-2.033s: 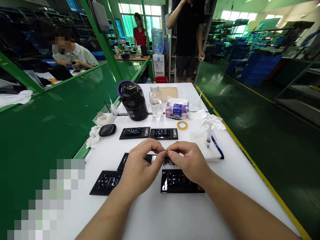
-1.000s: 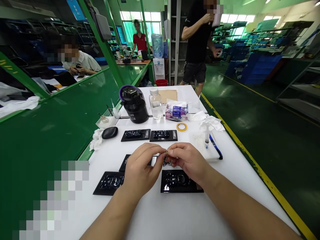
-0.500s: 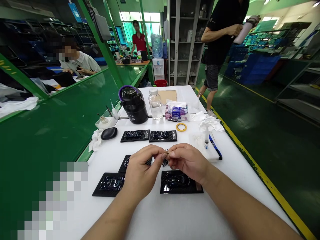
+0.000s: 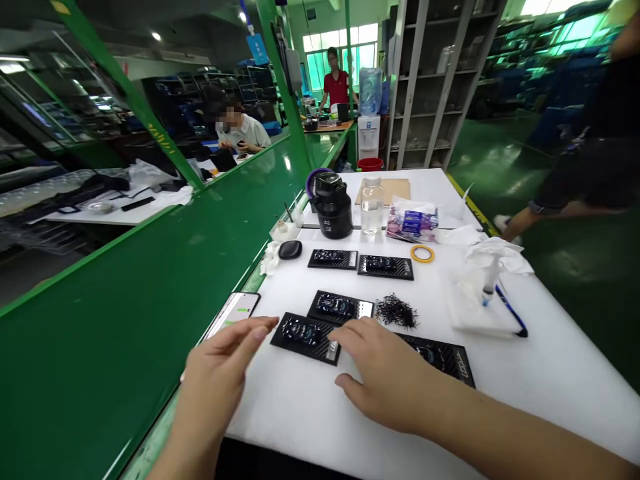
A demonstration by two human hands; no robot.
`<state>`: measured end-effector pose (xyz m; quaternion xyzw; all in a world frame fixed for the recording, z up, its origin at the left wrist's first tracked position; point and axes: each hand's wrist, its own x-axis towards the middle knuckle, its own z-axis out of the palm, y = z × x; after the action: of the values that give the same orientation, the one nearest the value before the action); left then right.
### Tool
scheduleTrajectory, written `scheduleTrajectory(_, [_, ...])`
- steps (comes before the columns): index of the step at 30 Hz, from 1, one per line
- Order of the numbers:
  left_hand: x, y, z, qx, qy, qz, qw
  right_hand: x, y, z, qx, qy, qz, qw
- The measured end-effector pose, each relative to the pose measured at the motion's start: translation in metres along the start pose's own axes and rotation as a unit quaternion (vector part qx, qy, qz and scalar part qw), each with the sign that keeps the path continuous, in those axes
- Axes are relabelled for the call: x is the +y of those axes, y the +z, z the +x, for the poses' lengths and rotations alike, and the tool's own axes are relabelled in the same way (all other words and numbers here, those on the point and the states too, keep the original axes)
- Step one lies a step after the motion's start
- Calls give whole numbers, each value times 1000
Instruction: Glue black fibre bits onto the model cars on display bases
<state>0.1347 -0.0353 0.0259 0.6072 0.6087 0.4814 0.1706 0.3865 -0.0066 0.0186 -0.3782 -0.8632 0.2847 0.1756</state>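
My left hand (image 4: 220, 373) is closed in a pinch at the table's left side; whatever sits between its fingertips is too small to make out. My right hand (image 4: 380, 373) has thumb and fingers apart, fingertips at the right end of a black plaque (image 4: 303, 333) bearing a glossy dark car shape. Just behind lies a second such plaque (image 4: 337, 305). Partly covered by my right forearm is another plaque (image 4: 445, 357). A loose heap of tiny black pieces (image 4: 397, 311) lies beyond my right hand.
Farther back lie two more plaques, one left (image 4: 333, 259) and one right (image 4: 385, 266), and yellow tape (image 4: 423, 253). A black jug (image 4: 333, 207) and clear bottle (image 4: 372, 207) stand behind. At right are a syringe (image 4: 490, 287) and blue knife (image 4: 511, 312). A phone (image 4: 235, 310) rests at left.
My hands have parted from a shared pinch above the black heap. The left moved left, still pinched; the right opened and came down to the plaque. The view swung left, and a person walked right.
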Motion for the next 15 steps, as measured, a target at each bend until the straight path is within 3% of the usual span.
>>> scheduleTrajectory(2, [-15, 4, -11, 8, 49, 111, 993, -5, 15, 13, -5, 2, -43, 999])
scheduleTrajectory(6, [-26, 23, -20, 15, 153, 164, 974, -6, 34, 30, 36, 57, -77, 995])
scheduleTrajectory(10, [-24, 31, -25, -1, 156, 151, 976, -8, 44, 25, 57, 70, -68, 994])
scheduleTrajectory(15, [-24, 27, -37, -22, 139, 141, 980, -13, 51, 11, 53, 54, -38, 996])
